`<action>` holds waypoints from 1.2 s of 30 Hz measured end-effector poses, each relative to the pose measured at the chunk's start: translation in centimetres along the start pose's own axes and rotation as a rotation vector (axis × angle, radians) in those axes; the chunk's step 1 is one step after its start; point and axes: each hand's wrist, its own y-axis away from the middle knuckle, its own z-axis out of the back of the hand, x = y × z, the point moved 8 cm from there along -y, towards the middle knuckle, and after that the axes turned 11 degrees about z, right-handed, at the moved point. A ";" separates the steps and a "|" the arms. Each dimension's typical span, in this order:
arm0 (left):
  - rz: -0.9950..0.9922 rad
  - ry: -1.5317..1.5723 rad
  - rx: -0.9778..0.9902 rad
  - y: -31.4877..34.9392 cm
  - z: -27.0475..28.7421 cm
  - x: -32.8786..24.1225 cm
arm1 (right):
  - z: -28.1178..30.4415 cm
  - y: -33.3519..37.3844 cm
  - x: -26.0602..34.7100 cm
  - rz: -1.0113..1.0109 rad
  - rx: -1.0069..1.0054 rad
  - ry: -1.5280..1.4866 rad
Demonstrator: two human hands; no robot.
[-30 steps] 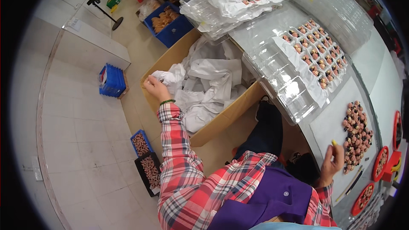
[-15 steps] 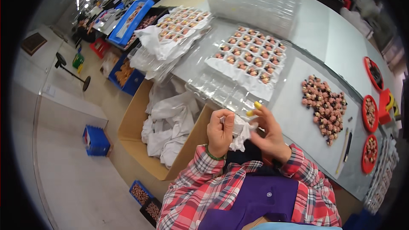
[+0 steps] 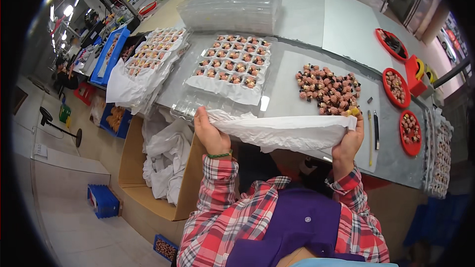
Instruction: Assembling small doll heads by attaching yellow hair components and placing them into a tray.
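Note:
A sheet of white tissue paper (image 3: 282, 129) is stretched wide between my two hands, creased and sagging along its lower edge. My left hand (image 3: 210, 133) grips its left end, fingers closed on it. At the other end my right hand (image 3: 349, 141) pinches the paper; yellow covers show on its fingertips. Just beyond the sheet lies a clear plastic tray (image 3: 228, 66) lined with white paper, its cells holding small pink, black and gold pieces. A heap of the same pieces (image 3: 326, 89) lies on a white mat beyond my right hand.
Left of me stands a cardboard box (image 3: 129, 168) of crumpled white paper. Filled trays (image 3: 156, 52) are stacked at the table's left. Clear empty trays (image 3: 230, 7) form a tall stack behind. Red dishes (image 3: 410, 138) line the right; a pencil (image 3: 370, 141) and pen (image 3: 377, 131) lie nearby.
The crumpled white paper has been pulled out into a long sheet. My hands have moved apart, left hand leftward and right hand rightward. The view has turned to the right.

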 end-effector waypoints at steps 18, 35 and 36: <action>0.554 -0.690 1.092 11.6 -9.8 10.7 | -8.5 5.6 0.3 0.180 0.960 0.462; 0.353 -0.325 0.620 5.2 -6.0 6.3 | -7.2 2.5 0.0 0.062 0.704 0.340; 0.303 -0.339 0.528 4.5 -5.1 5.5 | -7.4 2.3 0.2 0.109 0.669 0.322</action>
